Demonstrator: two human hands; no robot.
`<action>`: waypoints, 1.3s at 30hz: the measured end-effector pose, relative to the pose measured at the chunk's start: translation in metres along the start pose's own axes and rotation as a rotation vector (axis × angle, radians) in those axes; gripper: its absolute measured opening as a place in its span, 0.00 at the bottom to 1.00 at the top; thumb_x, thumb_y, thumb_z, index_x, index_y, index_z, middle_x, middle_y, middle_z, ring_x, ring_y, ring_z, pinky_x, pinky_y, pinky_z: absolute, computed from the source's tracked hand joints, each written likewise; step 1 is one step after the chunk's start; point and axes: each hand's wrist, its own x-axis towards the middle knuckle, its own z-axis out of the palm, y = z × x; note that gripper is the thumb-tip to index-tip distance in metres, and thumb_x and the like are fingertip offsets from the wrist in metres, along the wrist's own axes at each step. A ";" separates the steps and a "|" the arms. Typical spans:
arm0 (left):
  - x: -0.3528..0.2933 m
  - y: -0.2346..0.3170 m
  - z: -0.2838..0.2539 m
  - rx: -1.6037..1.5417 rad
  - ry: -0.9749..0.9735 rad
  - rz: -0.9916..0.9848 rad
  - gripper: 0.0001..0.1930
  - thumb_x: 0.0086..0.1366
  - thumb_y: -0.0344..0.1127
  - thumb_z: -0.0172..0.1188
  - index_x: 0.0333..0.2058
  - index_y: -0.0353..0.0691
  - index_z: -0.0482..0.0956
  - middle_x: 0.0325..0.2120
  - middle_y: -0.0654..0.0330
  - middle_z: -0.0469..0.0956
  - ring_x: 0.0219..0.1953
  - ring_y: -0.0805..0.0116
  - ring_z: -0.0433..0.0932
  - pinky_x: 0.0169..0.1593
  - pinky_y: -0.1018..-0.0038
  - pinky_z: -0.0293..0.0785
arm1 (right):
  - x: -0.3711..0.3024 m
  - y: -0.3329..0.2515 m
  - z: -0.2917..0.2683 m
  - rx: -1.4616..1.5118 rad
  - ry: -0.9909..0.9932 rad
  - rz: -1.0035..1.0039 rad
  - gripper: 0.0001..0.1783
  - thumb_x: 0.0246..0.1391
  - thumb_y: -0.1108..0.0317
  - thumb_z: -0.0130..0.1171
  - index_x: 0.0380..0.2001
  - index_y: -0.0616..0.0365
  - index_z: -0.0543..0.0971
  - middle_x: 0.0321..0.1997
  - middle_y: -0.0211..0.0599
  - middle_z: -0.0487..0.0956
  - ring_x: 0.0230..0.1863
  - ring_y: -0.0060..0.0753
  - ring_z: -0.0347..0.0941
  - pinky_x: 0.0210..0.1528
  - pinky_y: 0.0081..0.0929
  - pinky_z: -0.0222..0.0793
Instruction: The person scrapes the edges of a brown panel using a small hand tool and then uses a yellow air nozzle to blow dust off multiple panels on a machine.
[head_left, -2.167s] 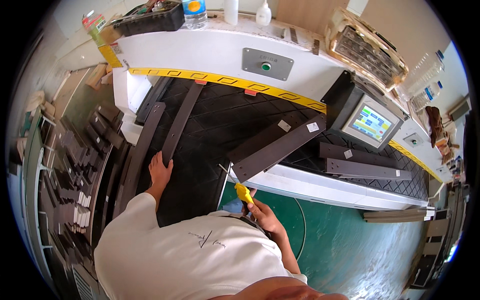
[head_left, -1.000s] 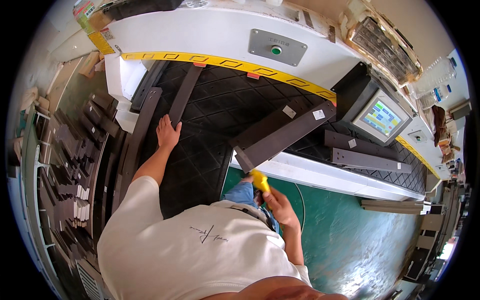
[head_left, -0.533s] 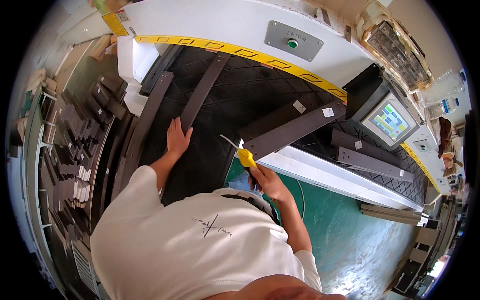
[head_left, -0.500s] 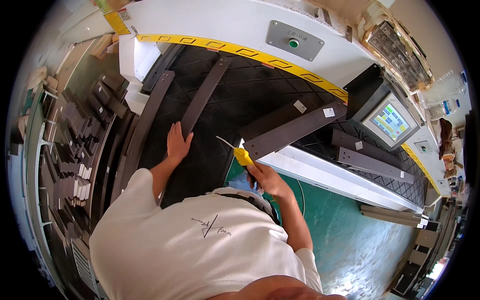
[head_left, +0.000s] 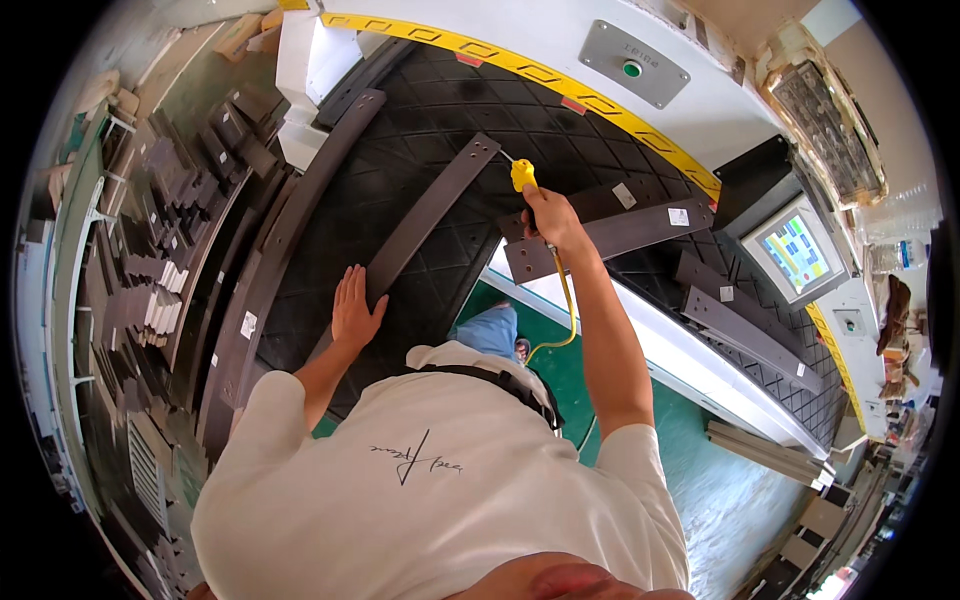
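Observation:
My left hand lies flat with outstretched fingers on the near part of a long dark brown panel, which slants away across the black worktop. Holes show at the panel's far end. There, just to the right, points the thin metal nozzle of a yellow air blow gun. My right hand is closed around the gun, and a yellow hose hangs down from it. Whether the nozzle touches the panel's edge I cannot tell.
More brown panels with white labels lie to the right, another long panel to the left. A lit screen and a green button sit on the white machine. Stacked boards stand at far left.
My right hand has carried the air blow gun forward, from near my body to the panel's far end. The panel now extends farther back toward me; my left hand still rests on it.

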 end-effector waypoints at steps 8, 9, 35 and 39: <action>0.008 -0.001 0.000 -0.030 0.037 0.013 0.40 0.68 0.50 0.67 0.70 0.32 0.65 0.72 0.45 0.65 0.76 0.47 0.60 0.78 0.54 0.56 | 0.005 0.001 -0.002 -0.061 0.010 0.039 0.27 0.75 0.48 0.51 0.47 0.67 0.79 0.30 0.35 0.79 0.23 0.27 0.76 0.31 0.28 0.73; 0.012 0.000 -0.002 -0.041 0.028 -0.006 0.40 0.68 0.51 0.68 0.70 0.32 0.66 0.73 0.46 0.65 0.76 0.47 0.60 0.78 0.54 0.56 | 0.011 0.008 -0.006 -0.079 0.028 0.049 0.26 0.74 0.49 0.51 0.47 0.66 0.79 0.30 0.35 0.79 0.23 0.27 0.77 0.31 0.27 0.73; 0.129 0.110 -0.147 -0.321 -0.527 0.847 0.38 0.54 0.35 0.75 0.65 0.41 0.74 0.60 0.52 0.79 0.61 0.49 0.78 0.65 0.56 0.74 | -0.321 0.227 -0.078 0.909 0.507 -0.375 0.43 0.70 0.57 0.61 0.81 0.46 0.53 0.76 0.47 0.67 0.64 0.35 0.75 0.31 0.20 0.80; 0.158 0.150 -0.098 -0.211 -0.581 1.112 0.38 0.49 0.27 0.73 0.63 0.39 0.77 0.60 0.52 0.80 0.63 0.50 0.76 0.69 0.57 0.70 | -0.381 0.282 -0.061 0.869 0.543 -0.137 0.37 0.70 0.60 0.61 0.77 0.53 0.61 0.60 0.41 0.80 0.40 0.25 0.81 0.23 0.19 0.75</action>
